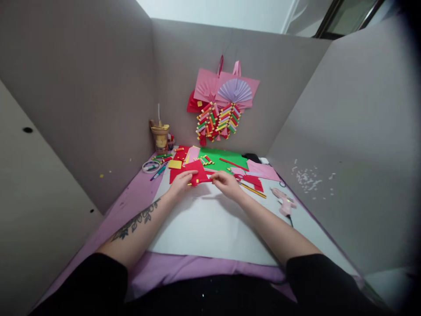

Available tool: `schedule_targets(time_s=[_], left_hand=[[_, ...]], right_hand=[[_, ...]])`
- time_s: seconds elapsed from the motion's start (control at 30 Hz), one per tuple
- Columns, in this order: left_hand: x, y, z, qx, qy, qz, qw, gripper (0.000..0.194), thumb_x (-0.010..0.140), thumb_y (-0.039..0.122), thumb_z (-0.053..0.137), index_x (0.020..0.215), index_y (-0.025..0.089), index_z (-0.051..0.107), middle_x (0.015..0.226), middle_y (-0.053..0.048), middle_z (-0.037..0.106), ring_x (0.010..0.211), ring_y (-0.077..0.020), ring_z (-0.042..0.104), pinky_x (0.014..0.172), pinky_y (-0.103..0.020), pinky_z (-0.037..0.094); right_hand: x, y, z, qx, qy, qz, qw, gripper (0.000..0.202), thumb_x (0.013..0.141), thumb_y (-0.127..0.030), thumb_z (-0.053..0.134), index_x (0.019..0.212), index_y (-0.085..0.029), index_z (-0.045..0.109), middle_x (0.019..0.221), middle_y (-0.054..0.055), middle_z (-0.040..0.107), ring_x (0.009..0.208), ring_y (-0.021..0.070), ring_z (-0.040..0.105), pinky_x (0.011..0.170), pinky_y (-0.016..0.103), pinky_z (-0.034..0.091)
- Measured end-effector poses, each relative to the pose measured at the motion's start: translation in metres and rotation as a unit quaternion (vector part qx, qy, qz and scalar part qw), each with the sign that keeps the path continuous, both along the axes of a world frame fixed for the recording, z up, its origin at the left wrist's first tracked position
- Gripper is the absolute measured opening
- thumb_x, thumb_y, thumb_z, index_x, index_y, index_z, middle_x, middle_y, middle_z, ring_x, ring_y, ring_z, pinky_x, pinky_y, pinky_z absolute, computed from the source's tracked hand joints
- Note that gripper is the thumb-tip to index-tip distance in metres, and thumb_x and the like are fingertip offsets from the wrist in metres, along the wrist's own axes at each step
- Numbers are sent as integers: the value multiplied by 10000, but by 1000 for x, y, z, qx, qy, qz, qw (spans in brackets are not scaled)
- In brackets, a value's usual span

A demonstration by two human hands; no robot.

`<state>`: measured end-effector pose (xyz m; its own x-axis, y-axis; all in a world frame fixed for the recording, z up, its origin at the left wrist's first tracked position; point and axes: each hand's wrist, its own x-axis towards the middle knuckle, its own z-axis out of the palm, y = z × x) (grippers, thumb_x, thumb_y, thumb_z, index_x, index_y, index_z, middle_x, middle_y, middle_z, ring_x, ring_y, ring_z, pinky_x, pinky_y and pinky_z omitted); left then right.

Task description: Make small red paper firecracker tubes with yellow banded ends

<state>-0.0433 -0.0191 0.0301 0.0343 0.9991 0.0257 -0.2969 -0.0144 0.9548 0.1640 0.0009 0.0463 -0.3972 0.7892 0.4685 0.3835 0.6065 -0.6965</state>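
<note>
The left hand (184, 181) and right hand (225, 182) clamped fingers on a red paper strip (205, 180). I noticed a lilac fan (235, 91) beyond.

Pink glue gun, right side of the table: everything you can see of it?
The glue gun is pale pink, plastic-looking, with a small greenish spot, possibly a light. It rests on the white sheet, narrow end pointing away and left; a dark cord leaves its near end. Nobody is holding it.
</note>
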Motion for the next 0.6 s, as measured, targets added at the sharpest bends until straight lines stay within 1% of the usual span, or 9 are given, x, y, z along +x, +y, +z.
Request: schedule_targets(time_s=[0.07,0.17,0.27,0.37,0.43,0.5,0.6], left_hand=[[1,-6,4,26,12,-37,999,432,664,308,692,1060,147,636,978,-95,663,761,-168,628,660,-305,529],[0,-12,5,54,90,-55,993,560,590,282,772,1112,147,621,908,-81,678,716,-155,626,675,-286,517],[0,-12,2,75,146,-45,985,548,581,279,780,1096,151,643,948,-88,683,765,-181,633,683,-280,511],[0,-11,0,85,172,-43,981,529,599,282,769,1099,155,651,944,-87,691,802,-205,636,696,-291,513],[1,-11,-2,82,174,-47,980,523,623,291,753,1117,157,645,929,-83,696,799,-206,638,710,-299,514],[2,-11,-5,76,157,-53,983,521,650,304,734,1139,155,631,929,-83,696,798,-197,640,741,-311,514],[4,-11,-9,68,103,-72,990,522,679,314,714,1163,146,612,939,-85,693,813,-182,644,807,-333,506]], right_hand=[[2,-11,-7,0,-2,-2,1000,166,765,-224,505,845,-203,649,846,40,646,763,166,584,711,292,455],[0,-9,-18,-15,32,-11,999,178,771,-241,510,867,-198,653,857,39,647,786,167,586,724,294,456],[-6,-6,-25,-53,70,-9,996,174,757,-266,536,872,-190,642,859,37,638,775,160,584,722,292,462],[-13,-8,-29,-126,151,2,980,205,735,-301,567,905,-188,578,824,17,618,712,141,588,676,283,479],[-17,-11,-29,-159,203,8,966,244,711,-323,596,903,-193,517,778,-7,592,664,132,593,622,269,480],[-18,-14,-27,-180,232,9,956,279,694,-341,619,886,-200,474,754,-20,574,654,138,610,586,259,475],[-18,-17,-23,-210,257,26,943,290,686,-363,636,851,-203,459,745,-14,593,693,163,641,597,270,484]])
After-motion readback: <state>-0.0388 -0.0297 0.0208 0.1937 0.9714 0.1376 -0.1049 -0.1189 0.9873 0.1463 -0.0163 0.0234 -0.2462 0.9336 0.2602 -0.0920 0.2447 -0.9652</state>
